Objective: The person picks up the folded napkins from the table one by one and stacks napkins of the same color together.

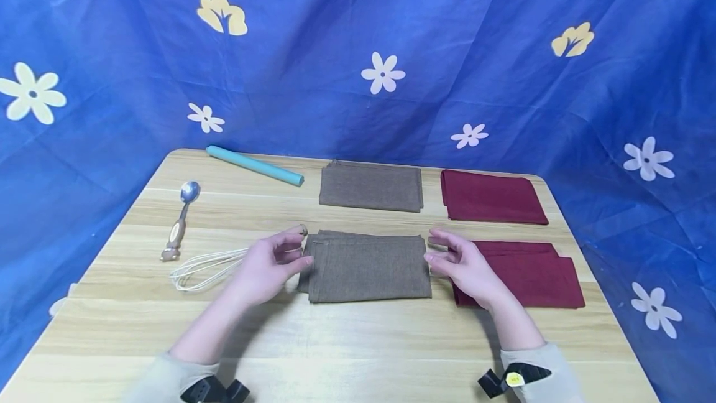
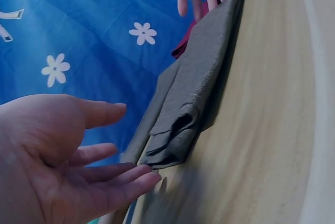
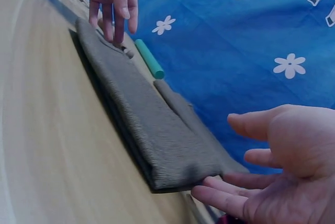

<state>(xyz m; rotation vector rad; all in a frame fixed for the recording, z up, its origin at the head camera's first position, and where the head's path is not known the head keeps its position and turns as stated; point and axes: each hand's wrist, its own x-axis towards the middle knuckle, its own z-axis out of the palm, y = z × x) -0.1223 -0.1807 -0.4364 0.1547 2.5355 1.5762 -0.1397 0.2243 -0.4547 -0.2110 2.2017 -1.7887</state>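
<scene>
Left hand [image 1: 268, 266] and right hand [image 1: 467, 266] are held with fingers loosely spread and slightly curved at the two ends of a folded grey-brown woven cloth [image 1: 369, 269], which lies on the pale wood-grained table [image 1: 335, 344] near the centre of the frame. Nothing is pinched; whether the cloth is lightly touched by the fingertips cannot be told.

Trouble could most easily be caused at the cloth's left end, where the layers are unevenly stacked and the folds gape in the left wrist view. If only the upper layer were caught, the fold could be pulled open — or left more crooked. At centre right, the folded dark-red cloth [image 1: 531, 275] is partly overlapped by the right hand in the head view, so it might be brushed askew by a sideways sweep. Likewise, the white wire whisk [image 1: 204, 261] at centre left could be nudged by the left hand.

No brand or writing can be read. On the black wrist device [image 1: 531, 372] at lower right, a round yellow sticker [image 1: 514, 379] is borne — its dark marking is too small to be made out.
</scene>
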